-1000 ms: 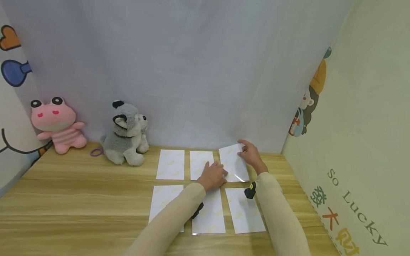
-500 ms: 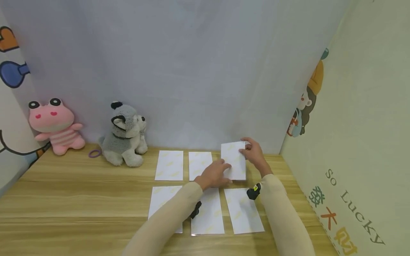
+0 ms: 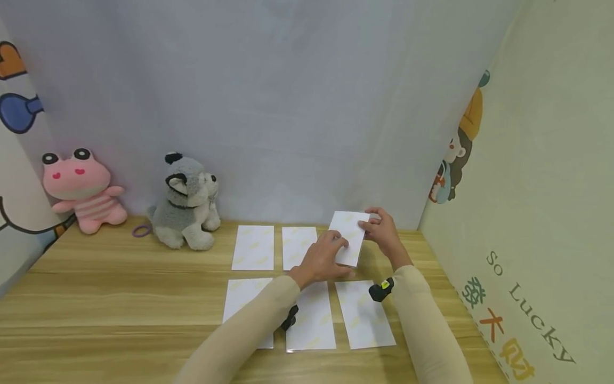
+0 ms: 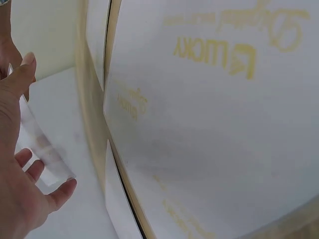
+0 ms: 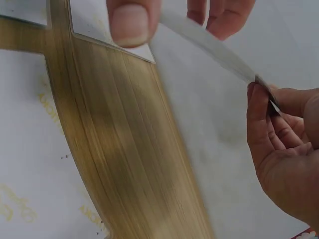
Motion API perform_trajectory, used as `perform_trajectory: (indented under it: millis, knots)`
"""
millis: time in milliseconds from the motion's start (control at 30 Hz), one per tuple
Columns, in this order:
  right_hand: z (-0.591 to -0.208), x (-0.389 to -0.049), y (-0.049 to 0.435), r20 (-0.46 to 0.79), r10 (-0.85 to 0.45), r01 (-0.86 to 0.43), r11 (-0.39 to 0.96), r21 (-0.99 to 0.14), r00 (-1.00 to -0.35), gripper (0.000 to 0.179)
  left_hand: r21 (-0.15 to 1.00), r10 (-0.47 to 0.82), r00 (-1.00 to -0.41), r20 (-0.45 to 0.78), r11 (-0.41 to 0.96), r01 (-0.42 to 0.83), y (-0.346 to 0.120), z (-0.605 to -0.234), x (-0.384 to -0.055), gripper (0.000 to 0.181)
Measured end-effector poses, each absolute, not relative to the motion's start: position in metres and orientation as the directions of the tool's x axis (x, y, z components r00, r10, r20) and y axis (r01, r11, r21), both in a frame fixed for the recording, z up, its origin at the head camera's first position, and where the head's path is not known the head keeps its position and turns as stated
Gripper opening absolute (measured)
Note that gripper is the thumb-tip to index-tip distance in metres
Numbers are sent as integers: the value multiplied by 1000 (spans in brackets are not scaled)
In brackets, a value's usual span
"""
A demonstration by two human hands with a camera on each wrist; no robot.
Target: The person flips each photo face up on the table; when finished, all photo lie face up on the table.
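Observation:
Near the back right of the table, a white sheet of photo paper (image 3: 352, 226) is raised and tilted, its yellow-marked back towards me. My right hand (image 3: 384, 234) pinches its upper right corner between thumb and fingers; the right wrist view shows this corner pinch (image 5: 286, 142) beside the sheet seen nearly edge-on (image 5: 214, 47). My left hand (image 3: 322, 258) is around the sheet's lower left, curled fingers on its face and thumb near the bottom edge. In the left wrist view, the left hand's fingers (image 4: 35, 169) lie against the glossy sheet (image 4: 42, 144).
Several like sheets lie face down in two rows, among them a back-left sheet (image 3: 254, 248) and a front-right sheet (image 3: 364, 320). A grey plush dog (image 3: 184, 208), a purple ring (image 3: 142, 231) and a pink plush frog (image 3: 86, 192) stand at the back left. A grey curtain (image 3: 288, 133) hangs behind.
The right sheet of the back row has been lifted off the table, and its lower edge has swung left and up. The left hand has shifted right onto it; the right hand keeps its pinch.

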State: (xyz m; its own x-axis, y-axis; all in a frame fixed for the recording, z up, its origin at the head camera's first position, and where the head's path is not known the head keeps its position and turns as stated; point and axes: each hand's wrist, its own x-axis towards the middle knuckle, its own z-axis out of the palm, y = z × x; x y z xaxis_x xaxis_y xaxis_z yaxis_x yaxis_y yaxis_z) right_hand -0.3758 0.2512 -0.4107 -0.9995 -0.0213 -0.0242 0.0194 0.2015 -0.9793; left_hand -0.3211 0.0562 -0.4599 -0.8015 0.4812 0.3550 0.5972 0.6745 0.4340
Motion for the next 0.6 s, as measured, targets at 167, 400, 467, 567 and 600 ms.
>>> perform_trajectory:
  millis: [167,400,467,567,600]
  knots:
    - [-413,-376,248,-63,-6,62,144,-988,-998,46,451,460,-795,396,657,604,58,-459,-318,62]
    - [-412,-373,246,-61,-11,60,78,-995,-998,43,525,461,-798,388,601,603,57,-455,-315,57]
    - [-412,-372,245,-65,-7,65,50,-997,-998,39,536,470,-795,384,587,606,57,-453,-314,53]
    - [-411,-369,245,-75,1,75,13,-997,-997,33,538,487,-793,366,584,608,57,-450,-312,53]
    - [-411,-368,245,-78,3,78,4,-997,-997,32,533,496,-790,359,586,610,57,-450,-312,55]
